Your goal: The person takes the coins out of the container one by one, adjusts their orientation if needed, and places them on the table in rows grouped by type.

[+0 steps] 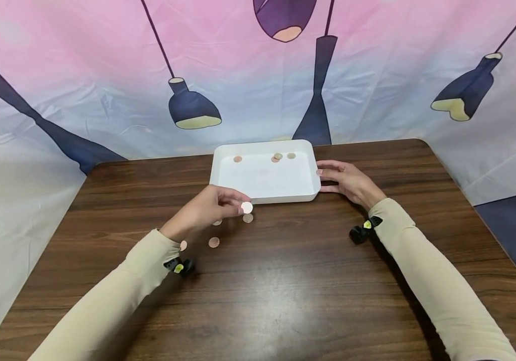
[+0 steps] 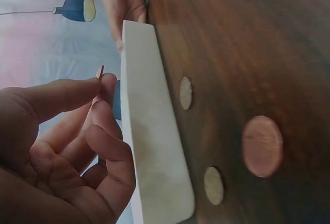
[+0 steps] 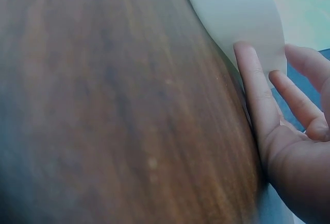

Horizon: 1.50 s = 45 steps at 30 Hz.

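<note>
Between thumb and fingertips, my left hand (image 1: pixel 208 210) pinches a coin (image 1: pixel 246 207) in front of the white tray (image 1: pixel 262 180). The left wrist view shows that copper-coloured coin (image 2: pixel 100 71) edge-on, raised above the table. My right hand (image 1: pixel 350 181) rests its extended fingers against the tray's right side; in the right wrist view the thumb (image 3: pixel 252 74) lies along the outer wall. Inside the tray, toward its back, are a copper coin (image 1: pixel 237 159), a silvery coin (image 1: pixel 291 156) and another silvery coin (image 1: pixel 278 156) overlapping a copper one.
Several coins lie on the brown table (image 1: pixel 276 301) below the left hand, among them a silvery coin (image 1: pixel 247 218) and a copper coin (image 1: pixel 214 242). Another copper coin (image 1: pixel 183 245) is partly hidden by the left wrist. A patterned cloth (image 1: pixel 248 90) hangs behind the table.
</note>
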### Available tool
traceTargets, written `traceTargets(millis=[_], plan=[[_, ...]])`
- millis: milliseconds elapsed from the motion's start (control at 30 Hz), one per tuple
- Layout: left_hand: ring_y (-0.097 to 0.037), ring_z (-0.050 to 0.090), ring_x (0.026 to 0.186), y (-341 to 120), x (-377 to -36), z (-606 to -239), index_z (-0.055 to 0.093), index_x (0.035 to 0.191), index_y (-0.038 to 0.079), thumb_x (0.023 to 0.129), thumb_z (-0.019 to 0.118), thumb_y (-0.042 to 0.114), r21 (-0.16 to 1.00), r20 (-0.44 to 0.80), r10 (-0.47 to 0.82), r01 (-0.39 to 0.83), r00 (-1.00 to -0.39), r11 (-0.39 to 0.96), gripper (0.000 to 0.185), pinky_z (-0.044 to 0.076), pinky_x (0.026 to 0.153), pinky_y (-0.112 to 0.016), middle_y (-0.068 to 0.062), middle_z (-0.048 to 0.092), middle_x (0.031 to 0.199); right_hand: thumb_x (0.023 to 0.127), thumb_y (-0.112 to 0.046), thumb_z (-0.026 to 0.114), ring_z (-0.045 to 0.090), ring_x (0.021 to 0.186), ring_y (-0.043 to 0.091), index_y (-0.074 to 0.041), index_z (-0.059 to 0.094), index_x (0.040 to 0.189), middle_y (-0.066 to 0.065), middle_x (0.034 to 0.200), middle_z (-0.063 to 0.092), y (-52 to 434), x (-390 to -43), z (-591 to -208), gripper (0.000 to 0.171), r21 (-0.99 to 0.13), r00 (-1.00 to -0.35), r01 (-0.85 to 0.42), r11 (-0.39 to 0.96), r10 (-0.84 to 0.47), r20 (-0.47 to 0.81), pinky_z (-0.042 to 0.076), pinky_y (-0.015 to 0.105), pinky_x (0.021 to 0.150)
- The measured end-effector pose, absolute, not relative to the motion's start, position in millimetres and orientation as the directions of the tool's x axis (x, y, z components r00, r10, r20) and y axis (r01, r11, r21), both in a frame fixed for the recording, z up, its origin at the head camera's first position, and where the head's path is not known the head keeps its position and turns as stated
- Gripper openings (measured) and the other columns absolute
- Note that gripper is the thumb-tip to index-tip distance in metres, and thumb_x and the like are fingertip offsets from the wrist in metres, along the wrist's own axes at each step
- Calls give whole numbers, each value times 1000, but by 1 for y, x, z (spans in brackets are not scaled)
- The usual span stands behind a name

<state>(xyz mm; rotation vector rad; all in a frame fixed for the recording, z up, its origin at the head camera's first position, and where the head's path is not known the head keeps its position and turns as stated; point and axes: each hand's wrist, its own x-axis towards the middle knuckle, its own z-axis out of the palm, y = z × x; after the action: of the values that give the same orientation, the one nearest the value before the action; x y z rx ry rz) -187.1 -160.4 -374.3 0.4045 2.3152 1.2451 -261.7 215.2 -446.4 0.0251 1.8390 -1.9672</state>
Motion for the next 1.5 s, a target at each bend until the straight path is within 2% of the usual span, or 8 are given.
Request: traceTargets(millis=[267, 467, 600, 700, 800, 900, 1067, 1500], plan=[[-14, 69, 91, -170, -175, -387, 76, 122, -1, 98, 70, 2, 841, -302, 490, 14, -818, 541, 25, 54, 81, -25, -12, 78, 107, 108, -15, 62, 66, 111, 14, -3, 40, 160, 9, 140, 54, 216, -260, -446, 58, -943, -899, 332, -10, -305, -313, 59, 33, 95], [-14, 53, 65, -169, -168, -395, 77, 117, 3, 98, 74, 6, 830, -377, 488, -53, -787, 555, 20, 44, 54, -26, -5, 76, 93, 108, -15, 63, 65, 113, 14, -5, 41, 159, 7, 138, 55, 215, -261, -446, 57, -942, -901, 336, -21, -300, -315, 60, 32, 94], [-9, 39, 51, -167, -167, -401, 79, 114, 6, 97, 76, 9, 802, -397, 483, -39, -780, 596, 18, 38, 49, -23, -4, 77, 91, 107, -15, 64, 66, 112, 15, -6, 43, 158, 6, 137, 56, 216, -261, -447, 56, -942, -902, 334, -25, -297, -312, 60, 33, 94], [-7, 46, 55, -167, -165, -404, 79, 115, 6, 96, 75, 7, 778, -375, 491, 21, -787, 628, 19, 41, 54, -24, -2, 78, 92, 107, -15, 64, 66, 112, 14, -6, 44, 158, 6, 138, 56, 216, -260, -447, 55, -943, -903, 331, -25, -297, -309, 60, 33, 94], [-7, 61, 72, -166, -163, -406, 79, 115, 9, 96, 77, 8, 737, -331, 504, 115, -798, 666, 19, 48, 67, -26, 2, 78, 91, 108, -15, 63, 66, 113, 14, -5, 43, 158, 7, 139, 55, 217, -259, -448, 55, -945, -904, 326, -20, -299, -305, 60, 33, 94], [-7, 67, 83, -165, -161, -407, 80, 113, 11, 95, 79, 10, 688, -287, 514, 200, -808, 698, 18, 52, 77, -28, 6, 78, 88, 108, -15, 63, 66, 114, 15, -6, 44, 158, 8, 141, 53, 216, -260, -448, 54, -945, -905, 327, -19, -294, -307, 60, 34, 94], [-4, 66, 81, -161, -155, -407, 80, 111, 12, 92, 82, 10, 618, -235, 511, 279, -827, 735, 18, 53, 80, -31, 11, 75, 84, 108, -15, 62, 68, 111, 14, -4, 41, 160, 11, 145, 51, 216, -260, -447, 56, -950, -905, 313, -3, -303, -298, 60, 34, 95], [-2, 62, 74, -155, -149, -409, 80, 99, 21, 86, 89, 14, 510, -191, 461, 313, -867, 801, 17, 52, 78, -33, 15, 68, 77, 108, -16, 64, 66, 114, 15, -4, 41, 160, 10, 143, 52, 216, -260, -447, 58, -951, -906, 309, -3, -303, -294, 60, 34, 95]])
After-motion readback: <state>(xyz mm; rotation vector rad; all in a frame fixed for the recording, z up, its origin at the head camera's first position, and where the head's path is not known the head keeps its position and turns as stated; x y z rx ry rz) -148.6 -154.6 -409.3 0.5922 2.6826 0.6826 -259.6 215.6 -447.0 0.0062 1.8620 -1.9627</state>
